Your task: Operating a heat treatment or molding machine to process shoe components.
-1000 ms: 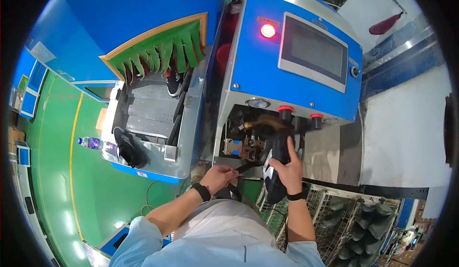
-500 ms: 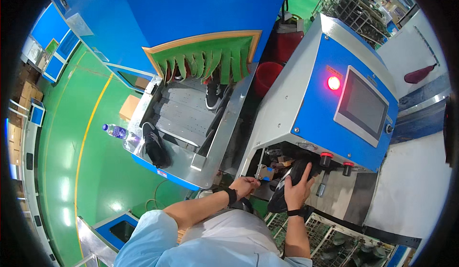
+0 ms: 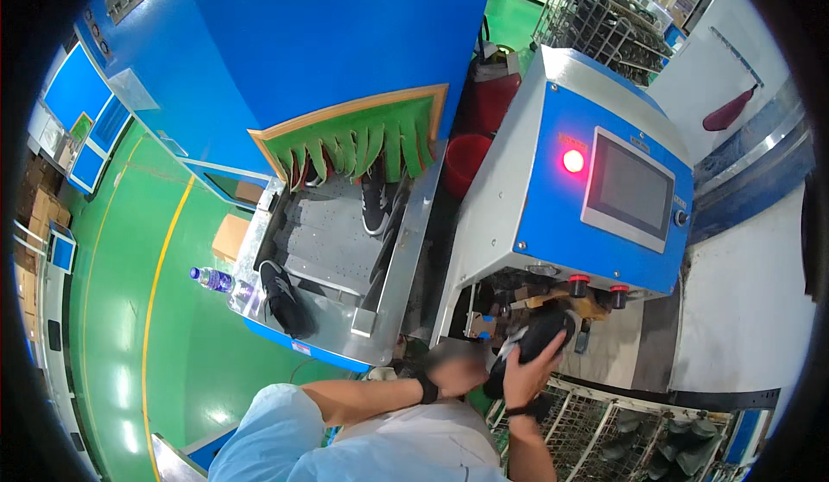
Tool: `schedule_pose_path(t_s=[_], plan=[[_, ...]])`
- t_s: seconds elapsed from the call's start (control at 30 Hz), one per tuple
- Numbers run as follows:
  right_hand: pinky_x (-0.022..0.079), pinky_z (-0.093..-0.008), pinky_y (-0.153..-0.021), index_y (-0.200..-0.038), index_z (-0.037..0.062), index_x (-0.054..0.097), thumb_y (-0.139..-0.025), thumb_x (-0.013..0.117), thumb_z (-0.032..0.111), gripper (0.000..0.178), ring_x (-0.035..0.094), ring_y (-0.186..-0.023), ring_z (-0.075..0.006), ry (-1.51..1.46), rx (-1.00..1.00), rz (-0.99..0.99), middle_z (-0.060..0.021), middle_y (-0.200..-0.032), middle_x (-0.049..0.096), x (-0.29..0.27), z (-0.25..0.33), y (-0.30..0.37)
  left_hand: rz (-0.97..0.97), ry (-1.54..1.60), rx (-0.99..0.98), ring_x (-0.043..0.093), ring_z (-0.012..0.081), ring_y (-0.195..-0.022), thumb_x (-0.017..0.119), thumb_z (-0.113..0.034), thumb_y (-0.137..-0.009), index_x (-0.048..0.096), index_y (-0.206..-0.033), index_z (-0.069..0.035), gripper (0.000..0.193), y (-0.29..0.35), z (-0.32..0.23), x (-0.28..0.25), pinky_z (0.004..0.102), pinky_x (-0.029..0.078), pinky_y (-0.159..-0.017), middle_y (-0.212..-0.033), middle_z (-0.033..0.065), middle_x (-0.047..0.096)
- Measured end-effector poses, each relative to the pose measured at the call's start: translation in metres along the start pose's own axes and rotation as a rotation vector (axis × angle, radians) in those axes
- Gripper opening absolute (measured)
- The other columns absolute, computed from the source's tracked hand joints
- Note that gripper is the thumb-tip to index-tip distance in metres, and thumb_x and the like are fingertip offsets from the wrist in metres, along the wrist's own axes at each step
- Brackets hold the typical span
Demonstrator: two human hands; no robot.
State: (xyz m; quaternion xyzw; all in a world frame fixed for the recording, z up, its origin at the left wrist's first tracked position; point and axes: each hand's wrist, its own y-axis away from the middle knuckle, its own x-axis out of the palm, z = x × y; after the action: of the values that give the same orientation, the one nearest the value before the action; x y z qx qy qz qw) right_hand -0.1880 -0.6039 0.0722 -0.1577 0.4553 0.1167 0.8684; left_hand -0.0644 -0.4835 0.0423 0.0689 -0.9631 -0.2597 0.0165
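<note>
A black shoe with a white mark on its side [image 3: 544,328] is in my right hand [image 3: 528,380], whose thumb and fingers wrap around it. It is tilted, just below the underside of a blue and grey machine [image 3: 553,223]. My left hand [image 3: 458,370] is next to the shoe's lower end, smeared by motion, so its fingers and any contact cannot be made out. A second black shoe [image 3: 285,301] lies on the metal end of a conveyor to the left. Another black shoe with white stripes [image 3: 374,201] sits farther back on the belt by the green curtain strips.
Green strips [image 3: 354,145] hang over the opening of a large blue machine [image 3: 345,33]. A plastic bottle [image 3: 211,279] lies at the conveyor's left edge. Red knobs [image 3: 579,283] stick out under the screen panel [image 3: 630,189]. Wire racks [image 3: 596,422] stand below right, and a red bucket [image 3: 466,164] stands between the machines.
My right hand has drawn the shoe down from the machine's underside and turned it. My left hand has moved right, toward the shoe. The whole view has shifted slightly.
</note>
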Motion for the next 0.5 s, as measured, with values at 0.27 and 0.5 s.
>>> schedule_pose_path(t_s=[0.27,0.5], plan=[[0.035,-0.0484,-0.113,-0.159,0.0035,0.002,-0.087,0.075,0.025,0.105,0.044,-0.135,-0.0413,-0.453,0.179,-0.129,-0.0277,-0.151,0.035,0.019,-0.014,0.012,-0.401,-0.532,0.643,0.061,0.0407,-0.106,0.064,-0.046,-0.091,0.050,-0.139,-0.011,0.061,-0.025,-0.090,-0.002,0.0487,0.053,-0.084,-0.122,0.0186,0.056],[0.048,-0.0416,-0.102,-0.146,0.0083,0.043,-0.106,0.037,0.053,0.060,0.056,-0.122,-0.0272,-1.546,0.634,-0.147,-0.0110,-0.142,0.052,0.041,-0.047,0.009,-0.521,-0.910,0.728,0.060,0.0330,-0.093,0.076,-0.042,-0.076,0.060,-0.113,-0.007,0.054,-0.106,-0.124,0.054,0.0437,0.055,-0.073,-0.102,0.0156,0.054]])
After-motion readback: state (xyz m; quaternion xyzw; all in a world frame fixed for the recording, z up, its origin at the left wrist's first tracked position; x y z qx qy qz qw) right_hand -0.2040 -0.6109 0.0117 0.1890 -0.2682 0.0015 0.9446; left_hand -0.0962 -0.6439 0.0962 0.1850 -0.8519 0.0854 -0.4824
